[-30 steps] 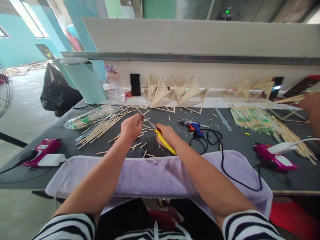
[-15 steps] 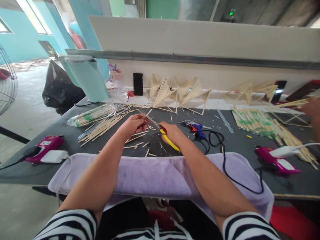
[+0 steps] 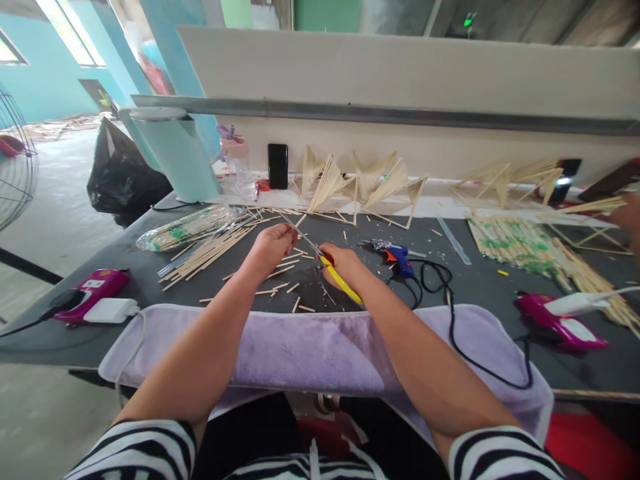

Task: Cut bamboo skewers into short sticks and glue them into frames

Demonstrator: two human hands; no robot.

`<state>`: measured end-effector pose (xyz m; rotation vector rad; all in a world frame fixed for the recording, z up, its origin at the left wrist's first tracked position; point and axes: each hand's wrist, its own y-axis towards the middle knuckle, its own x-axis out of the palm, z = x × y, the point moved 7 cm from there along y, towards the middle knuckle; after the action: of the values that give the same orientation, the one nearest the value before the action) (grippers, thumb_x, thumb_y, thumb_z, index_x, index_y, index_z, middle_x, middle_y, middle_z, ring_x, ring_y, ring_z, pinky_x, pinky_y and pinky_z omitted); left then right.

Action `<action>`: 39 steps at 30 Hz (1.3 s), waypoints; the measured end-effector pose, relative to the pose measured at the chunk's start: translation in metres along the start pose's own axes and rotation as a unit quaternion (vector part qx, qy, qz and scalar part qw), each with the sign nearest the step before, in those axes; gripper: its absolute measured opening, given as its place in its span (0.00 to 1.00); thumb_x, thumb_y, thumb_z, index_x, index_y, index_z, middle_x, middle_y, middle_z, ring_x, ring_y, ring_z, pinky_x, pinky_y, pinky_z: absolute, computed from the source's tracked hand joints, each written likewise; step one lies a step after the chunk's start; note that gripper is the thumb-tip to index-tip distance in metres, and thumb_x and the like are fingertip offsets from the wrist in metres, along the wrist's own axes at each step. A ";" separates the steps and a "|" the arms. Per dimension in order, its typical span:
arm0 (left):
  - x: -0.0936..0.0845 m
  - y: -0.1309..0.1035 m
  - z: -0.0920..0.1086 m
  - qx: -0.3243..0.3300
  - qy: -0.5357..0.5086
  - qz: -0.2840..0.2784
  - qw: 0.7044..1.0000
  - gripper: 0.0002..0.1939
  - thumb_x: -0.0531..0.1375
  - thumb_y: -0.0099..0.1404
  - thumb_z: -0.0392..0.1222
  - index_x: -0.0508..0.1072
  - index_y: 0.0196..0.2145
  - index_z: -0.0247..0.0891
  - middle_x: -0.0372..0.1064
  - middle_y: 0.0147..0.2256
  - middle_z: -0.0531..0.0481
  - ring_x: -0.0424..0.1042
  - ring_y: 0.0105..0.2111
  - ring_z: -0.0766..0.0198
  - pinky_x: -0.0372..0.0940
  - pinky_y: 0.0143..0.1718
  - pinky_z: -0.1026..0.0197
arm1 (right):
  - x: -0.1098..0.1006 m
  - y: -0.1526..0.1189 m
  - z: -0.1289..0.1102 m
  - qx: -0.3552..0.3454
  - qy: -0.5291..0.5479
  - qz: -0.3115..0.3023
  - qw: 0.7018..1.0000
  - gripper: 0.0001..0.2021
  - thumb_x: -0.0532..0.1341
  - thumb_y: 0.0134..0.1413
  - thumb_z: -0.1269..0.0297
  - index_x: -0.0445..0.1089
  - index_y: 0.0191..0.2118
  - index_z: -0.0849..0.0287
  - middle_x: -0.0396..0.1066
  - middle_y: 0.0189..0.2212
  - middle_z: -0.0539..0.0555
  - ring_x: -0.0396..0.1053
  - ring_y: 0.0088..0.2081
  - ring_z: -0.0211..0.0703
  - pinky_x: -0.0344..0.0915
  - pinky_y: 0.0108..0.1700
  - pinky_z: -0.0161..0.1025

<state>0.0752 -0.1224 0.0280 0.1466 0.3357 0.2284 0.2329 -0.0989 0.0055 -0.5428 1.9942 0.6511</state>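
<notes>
My right hand is wrapped round yellow-handled pliers, with the handles slanting down toward me. At their jaws lies the near end of a thin translucent stick, which slants up and away to the left. My left hand is closed with its fingertips bent at that stick; how firmly they grip it is hidden. Under and between the hands, short cut wooden stick pieces are scattered on the dark tabletop. Longer wooden sticks lie left of my left hand.
A blue glue gun lies right of my hands, its black cord trailing over the purple cloth. Wooden stick frames stand behind, near a phone. Magenta power strips sit at both sides. Another person's hand shows at right.
The view has shifted slightly. My left hand has turned a little, its fingers drawn closer in at the stick. The right hand keeps its hold on the pliers.
</notes>
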 end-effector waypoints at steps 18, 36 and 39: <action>-0.002 -0.001 -0.001 -0.014 0.014 -0.005 1.000 0.11 0.53 0.59 0.45 0.70 0.28 0.36 0.58 0.17 0.57 0.54 0.17 0.72 0.49 0.19 0.69 | 0.005 0.002 -0.001 0.011 0.025 -0.016 0.999 0.16 0.57 0.42 0.70 0.68 0.41 0.56 0.72 0.30 0.52 0.67 0.30 0.42 0.56 0.31 0.32; -0.011 -0.008 0.022 0.119 0.252 0.097 0.956 0.11 0.51 0.59 0.39 0.72 0.26 0.37 0.66 0.23 0.54 0.64 0.26 0.68 0.56 0.29 0.67 | 0.008 -0.001 0.001 0.036 -0.013 -0.018 0.999 0.16 0.57 0.47 0.66 0.66 0.45 0.54 0.75 0.33 0.55 0.71 0.33 0.46 0.57 0.32 0.34; -0.010 -0.011 0.024 0.123 0.308 0.117 0.936 0.11 0.50 0.60 0.39 0.72 0.27 0.39 0.68 0.24 0.53 0.66 0.27 0.67 0.55 0.30 0.66 | 0.006 -0.001 -0.001 0.043 -0.008 -0.022 0.999 0.17 0.58 0.47 0.66 0.66 0.45 0.54 0.75 0.32 0.55 0.71 0.33 0.46 0.57 0.31 0.34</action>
<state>0.0766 -0.1378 0.0516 0.3650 0.9773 0.4690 0.2303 -0.1013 0.0001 -0.5262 1.9800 0.5375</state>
